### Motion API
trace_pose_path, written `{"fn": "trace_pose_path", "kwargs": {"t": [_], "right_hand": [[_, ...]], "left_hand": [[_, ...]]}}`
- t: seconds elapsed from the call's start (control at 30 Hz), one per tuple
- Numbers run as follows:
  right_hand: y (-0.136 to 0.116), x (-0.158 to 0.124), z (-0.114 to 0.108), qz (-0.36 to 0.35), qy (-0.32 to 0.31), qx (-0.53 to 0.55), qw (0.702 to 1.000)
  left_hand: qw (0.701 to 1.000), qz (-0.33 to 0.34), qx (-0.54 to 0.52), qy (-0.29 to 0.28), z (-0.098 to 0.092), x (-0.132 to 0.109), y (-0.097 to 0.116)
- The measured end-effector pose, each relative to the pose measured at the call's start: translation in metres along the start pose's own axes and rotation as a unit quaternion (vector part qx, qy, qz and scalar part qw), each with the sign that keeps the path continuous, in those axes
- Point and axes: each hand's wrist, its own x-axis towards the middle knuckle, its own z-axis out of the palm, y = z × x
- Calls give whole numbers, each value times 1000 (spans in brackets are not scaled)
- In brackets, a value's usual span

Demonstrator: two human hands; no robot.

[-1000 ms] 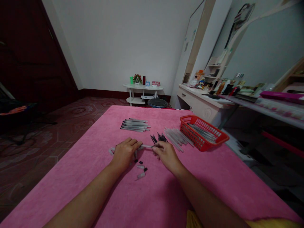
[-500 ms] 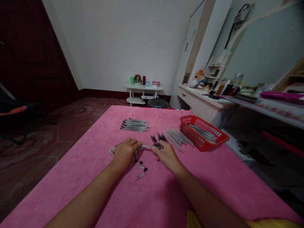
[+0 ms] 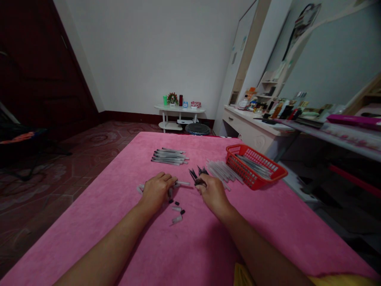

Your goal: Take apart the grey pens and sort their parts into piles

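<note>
My left hand [image 3: 157, 190] is closed round a whitish pen barrel [image 3: 183, 183], whose free end points right. My right hand [image 3: 212, 194] is a short gap from that end, thumb and fingers pinched; a small dark piece shows at the fingertips, too small to name. Just beyond it lie several black pointed pen tips [image 3: 202, 171]. Translucent pen caps [image 3: 176, 219] and small black plugs [image 3: 182, 212] are scattered in front of my left hand, with more caps [image 3: 140, 188] partly hidden behind it.
A row of pens with dark ends [image 3: 169, 156] lies at the back left of the pink cloth [image 3: 125, 238]. Clear empty barrels [image 3: 223, 171] lie right of the tips, beside a red basket [image 3: 251, 184] holding thin grey refills [image 3: 254, 167].
My right hand has drawn slightly right, off the barrel's end, which now shows bare. My left hand stays in place, still holding the barrel.
</note>
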Motion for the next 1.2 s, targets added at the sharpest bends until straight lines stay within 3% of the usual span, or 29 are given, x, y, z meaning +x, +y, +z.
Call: {"fn": "trace_pose_path", "kwargs": {"t": [0.2, 0.37, 0.47, 0.67, 0.83, 0.97, 1.1, 1.2], "right_hand": [[-4, -1, -7, -10, -3, -122, 993], [-10, -9, 0, -46, -90, -153, 983], [-12, -11, 5, -32, -122, -137, 982], [-12, -9, 6, -2, -64, -103, 993], [-9, -5, -3, -30, -78, -102, 991], [-1, 5, -24, -32, -75, -137, 987], [12, 18, -50, 18, -68, -151, 986], [19, 24, -62, 52, -57, -164, 983]], "left_hand": [[1000, -16, 3, 12, 0, 0, -3], [1000, -15, -2, 19, 1, -1, -2], [1000, -9, -6, 27, 2, -1, -3], [999, 26, -18, 32, 3, 0, -3], [999, 33, -20, 26, 3, 1, -4], [999, -26, -14, 46, 1, 1, -14], [991, -108, 1, 83, 0, -2, -30], [975, -171, -47, 133, 2, -2, -38]]}}
